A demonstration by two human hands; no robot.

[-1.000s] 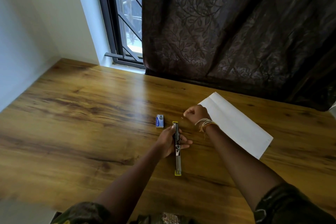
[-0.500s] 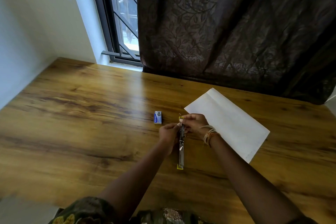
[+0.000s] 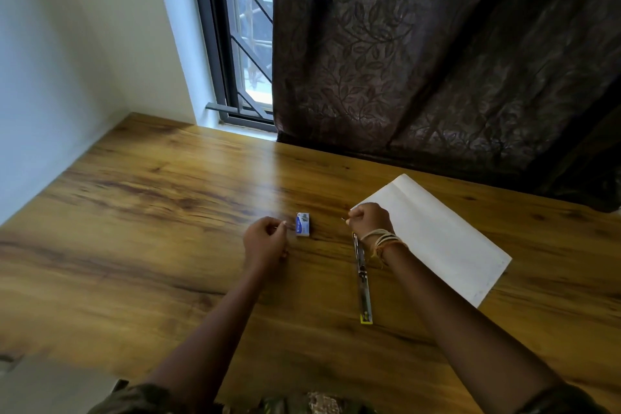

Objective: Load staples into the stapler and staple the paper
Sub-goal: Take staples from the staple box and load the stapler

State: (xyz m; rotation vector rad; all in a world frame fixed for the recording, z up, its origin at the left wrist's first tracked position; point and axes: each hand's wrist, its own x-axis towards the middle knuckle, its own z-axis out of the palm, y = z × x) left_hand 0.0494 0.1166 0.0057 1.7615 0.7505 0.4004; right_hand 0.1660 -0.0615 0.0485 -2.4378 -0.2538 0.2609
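The opened stapler point(image 3: 362, 276) lies flat on the wooden table point(image 3: 134, 228), its channel exposed for loading. The right hand point(image 3: 369, 222), just beyond its far end, pinches something thin, likely staples. The left hand point(image 3: 265, 240), fingers curled together, hovers beside the staple box point(image 3: 302, 224). Folded paper point(image 3: 437, 235) waits right of the right hand.

Daylight came through the uncovered strip of window point(image 3: 247, 37) at the back, cool and soft, and lit the white wall point(image 3: 84, 44) beside it. A pale sheen of glare ran down the table point(image 3: 134, 212) from the sill. The dark curtain point(image 3: 437, 60) shut out the rest, so the right side was dimmer. Shadows were faint. The wide lens bent straight lines near the edges, and the near corners were blurred.
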